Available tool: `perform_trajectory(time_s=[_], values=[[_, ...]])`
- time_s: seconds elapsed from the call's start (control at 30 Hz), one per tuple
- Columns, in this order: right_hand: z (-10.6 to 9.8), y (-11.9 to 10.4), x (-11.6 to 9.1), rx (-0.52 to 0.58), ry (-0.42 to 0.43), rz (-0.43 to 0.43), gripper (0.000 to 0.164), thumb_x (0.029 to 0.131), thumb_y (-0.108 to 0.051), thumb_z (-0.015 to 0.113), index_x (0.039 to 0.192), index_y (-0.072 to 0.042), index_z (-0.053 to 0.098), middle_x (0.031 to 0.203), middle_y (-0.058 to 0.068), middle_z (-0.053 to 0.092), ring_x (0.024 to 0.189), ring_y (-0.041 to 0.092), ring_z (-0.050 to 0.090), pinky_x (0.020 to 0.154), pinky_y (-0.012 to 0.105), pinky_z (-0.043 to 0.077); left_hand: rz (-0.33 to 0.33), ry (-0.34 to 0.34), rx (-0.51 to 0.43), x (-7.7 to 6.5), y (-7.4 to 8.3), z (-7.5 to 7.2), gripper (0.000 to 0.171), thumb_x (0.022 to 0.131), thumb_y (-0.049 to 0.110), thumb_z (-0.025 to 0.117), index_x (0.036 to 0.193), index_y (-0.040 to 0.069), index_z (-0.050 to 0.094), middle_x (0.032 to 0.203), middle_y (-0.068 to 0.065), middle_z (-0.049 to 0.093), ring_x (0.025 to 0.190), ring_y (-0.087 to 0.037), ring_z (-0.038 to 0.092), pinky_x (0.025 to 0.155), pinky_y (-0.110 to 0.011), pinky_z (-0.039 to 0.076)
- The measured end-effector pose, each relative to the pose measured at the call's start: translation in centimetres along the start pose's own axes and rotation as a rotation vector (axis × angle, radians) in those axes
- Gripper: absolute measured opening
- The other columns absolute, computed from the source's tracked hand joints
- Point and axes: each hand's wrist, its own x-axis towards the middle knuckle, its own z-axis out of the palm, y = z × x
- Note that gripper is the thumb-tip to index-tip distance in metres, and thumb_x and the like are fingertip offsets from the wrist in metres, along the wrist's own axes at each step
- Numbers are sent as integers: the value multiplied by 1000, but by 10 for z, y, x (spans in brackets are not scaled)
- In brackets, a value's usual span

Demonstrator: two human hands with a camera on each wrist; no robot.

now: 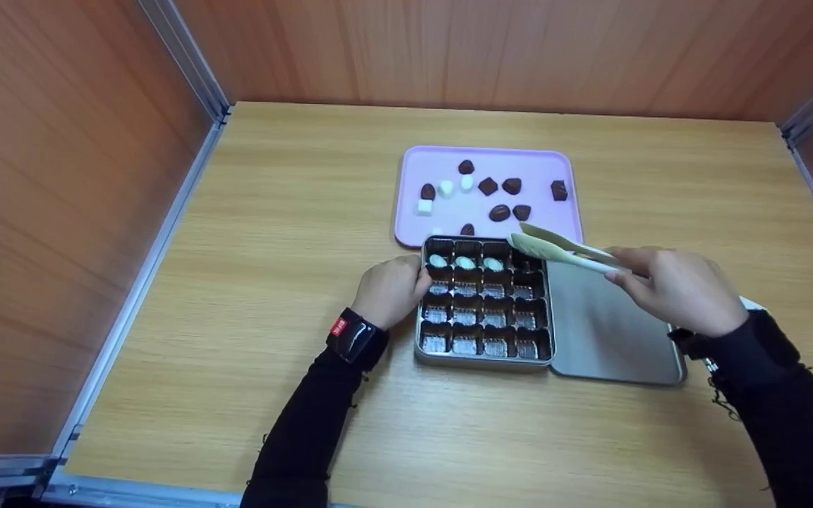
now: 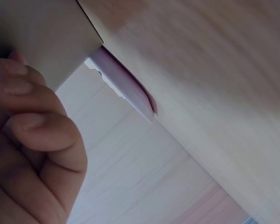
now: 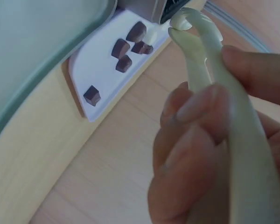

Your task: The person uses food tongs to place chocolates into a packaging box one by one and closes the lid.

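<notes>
A metal tin with a dark divided insert stands open. Three compartments of its far row each hold a pale oval candy. My left hand holds the tin's left side, thumb at the rim; in the left wrist view its curled fingers lie against the tin's wall. My right hand grips pale plastic tongs between thumb and fingers. Their tips hover over the tin's far right corner, slightly apart in the right wrist view, with nothing visible between them.
Behind the tin lies a pink tray with several dark chocolates and a few white pieces. A flat grey lid lies against the tin's right side, under my right hand. Wooden panels enclose the table.
</notes>
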Motion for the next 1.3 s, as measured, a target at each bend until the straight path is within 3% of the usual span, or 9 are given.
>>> perform_trajectory(time_s=[0.47, 0.77, 0.93, 1.1, 1.3], values=[[0, -21, -14, -147, 56, -21, 35, 90, -25, 67, 116, -3, 69, 74, 9, 63, 48, 14, 42, 42, 28, 28, -6, -4, -10, 1, 0, 0, 25, 95, 23, 47, 78, 8, 58, 75, -6, 63, 65, -24, 60, 63, -40, 52], [-6, -36, -18, -259, 183, -111, 29, 82, -20, 74, 106, -5, 71, 64, 6, 58, 42, 13, 39, 37, 29, 24, 14, 15, 6, 1, 1, 0, 25, 95, 22, 48, 78, 7, 59, 73, -6, 61, 64, -23, 58, 61, -40, 51], [-11, -46, -13, -303, 195, -135, 21, 78, -17, 76, 94, -5, 70, 57, 4, 51, 40, 13, 35, 35, 29, 22, 18, 15, 11, 1, 1, 0, 24, 95, 21, 48, 81, 6, 60, 74, -6, 62, 65, -24, 60, 62, -40, 51], [-18, -53, -5, -334, 133, -129, 14, 78, -16, 76, 85, -7, 67, 54, 2, 48, 40, 15, 36, 35, 30, 23, 13, 3, 3, 1, 1, 0, 25, 95, 22, 48, 81, 6, 60, 76, -7, 63, 67, -24, 61, 64, -40, 52], [-27, -56, 5, -331, -7, -89, 18, 81, -19, 72, 95, -7, 71, 57, 3, 51, 43, 16, 38, 36, 30, 26, 13, 5, -2, 0, 0, -1, 24, 95, 22, 48, 80, 6, 60, 75, -6, 62, 66, -23, 60, 63, -40, 52]])
